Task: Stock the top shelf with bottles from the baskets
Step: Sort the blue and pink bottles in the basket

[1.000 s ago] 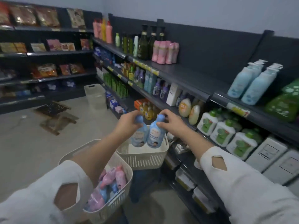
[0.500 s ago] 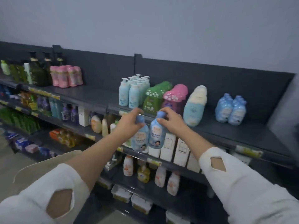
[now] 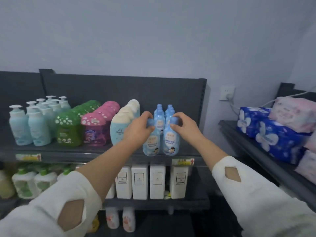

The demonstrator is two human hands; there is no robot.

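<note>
**Two blue bottles at the front of the top shelf**

I have a bottle in each hand. My left hand point(image 3: 140, 127) has its fingers curled round the cap and neck of the left blue bottle point(image 3: 151, 145). My right hand point(image 3: 185, 124) grips the cap of the right blue bottle point(image 3: 171, 142) the same way. Both bottles stand upright and touch side by side, with their bases at the front edge of the top shelf point(image 3: 77, 151). I cannot tell whether they rest on it.

Directly behind them is a double row of matching blue bottles point(image 3: 159, 109). Just beside my left hand are the cream-capped bottles point(image 3: 119, 129), then the pink mushroom-capped bottles point(image 3: 94, 129), the green mushroom-capped bottles point(image 3: 68, 130) and the pale blue pump bottles point(image 3: 20, 127).

White cartons point(image 3: 140, 182) line the shelf below. Blue tissue packs point(image 3: 266, 132) sit on the rack to the right.
</note>
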